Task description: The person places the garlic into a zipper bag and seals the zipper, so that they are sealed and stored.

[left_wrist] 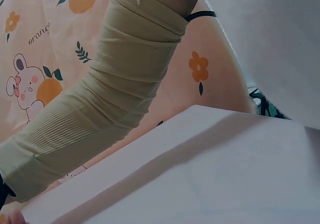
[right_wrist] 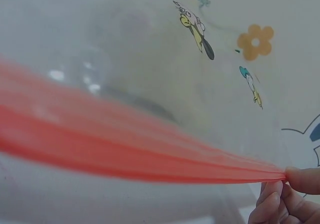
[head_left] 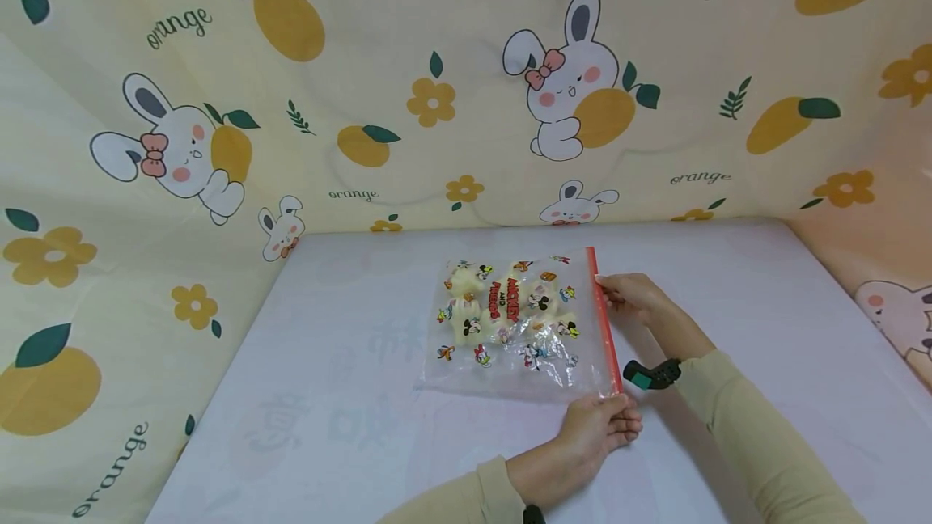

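Observation:
A clear zip bag (head_left: 466,378) printed with cartoon figures and the words "Mickey and Friends" lies at the middle of the white table. Several pale cream, rounded pieces (head_left: 464,285) show through its plastic. Along its right side runs a red zip strip (head_left: 607,322). My right hand (head_left: 641,299) pinches the far end of that strip between thumb and fingers; in the right wrist view the strip (right_wrist: 150,159) stretches to the pinching fingers (right_wrist: 302,180). At the near end, my left hand (head_left: 582,435) holds the bag's corner, thumb on top and fingers curled beneath.
White table (head_left: 328,330) surrounds the bag. Behind it and at the sides hangs a cream cloth (head_left: 408,14) with rabbits and oranges. A dark wrist camera (head_left: 651,374) sits on the right wrist. My right sleeve (left_wrist: 115,79) crosses the left wrist view.

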